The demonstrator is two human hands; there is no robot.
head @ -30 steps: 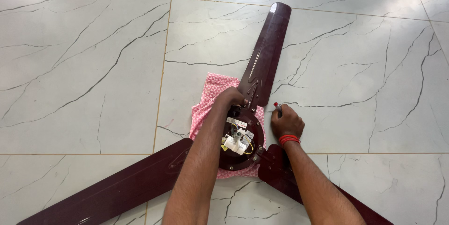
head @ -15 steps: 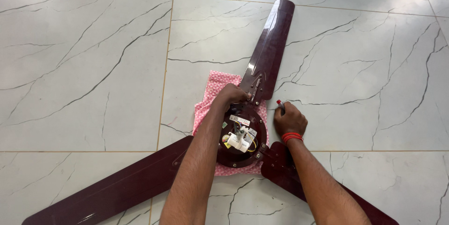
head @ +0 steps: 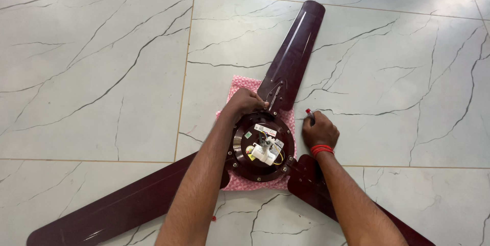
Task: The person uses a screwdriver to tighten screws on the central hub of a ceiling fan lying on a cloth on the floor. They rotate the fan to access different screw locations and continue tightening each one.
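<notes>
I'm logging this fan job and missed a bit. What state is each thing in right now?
ceiling fan: lying on the floor, motor hub facing up, wiring exposed
top blade: attached at the hub, flat on the tiles
pink cloth: spread under the hub
left hand: resting on the hub rim by the top blade
right hand: closed on a red-tipped tool, on the floor

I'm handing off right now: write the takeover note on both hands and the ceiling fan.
Left hand: fingers rest on the motor hub's rim, by the root of the upper blade.
Right hand: closed on a red-tipped tool, on the floor tile beside the hub, clear of the fan.
Ceiling fan motor: lies wiring-side up on a pink cloth.
Done: all three blades sit at the hub.
Left: screw tightness is unreadable; check each blade root.
</notes>
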